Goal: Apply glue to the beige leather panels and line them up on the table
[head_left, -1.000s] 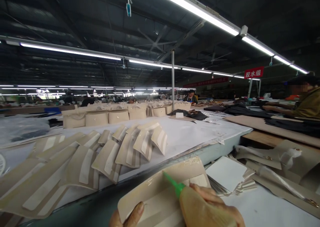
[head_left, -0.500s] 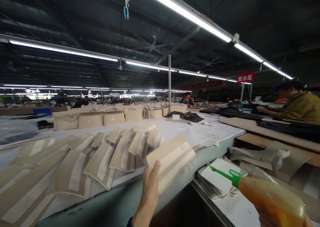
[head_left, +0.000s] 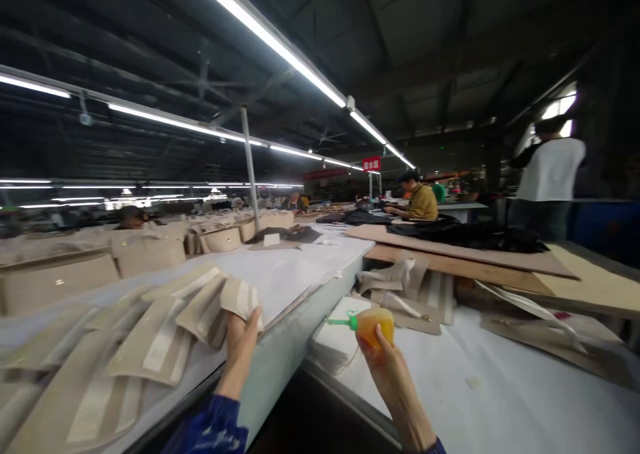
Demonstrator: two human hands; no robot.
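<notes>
My left hand [head_left: 240,339] pinches a small beige panel [head_left: 241,299] with a white strip, at the near end of the spread panels. Overlapping beige panels [head_left: 150,337] with white strips lie fanned out over the white-covered table to its left. Fingers of my right hand [head_left: 383,361] wrap round a glue bottle [head_left: 376,327] of amber liquid, tilted on its side. Its green nozzle [head_left: 345,321] points left, over a stack of white pieces [head_left: 335,344] on the lower table.
Rows of beige bags [head_left: 150,251] stand farther back. Beige pieces with white straps [head_left: 407,301] lie on the right table [head_left: 475,361]. A gap separates the two tables. A co-worker in a yellow top [head_left: 423,201] sits beyond; another person [head_left: 550,167] stands at right.
The view has swung to the right. The larger panel my left hand held up is gone from it, and it now grips a smaller-looking one. The bottle stays in my right hand, farther out.
</notes>
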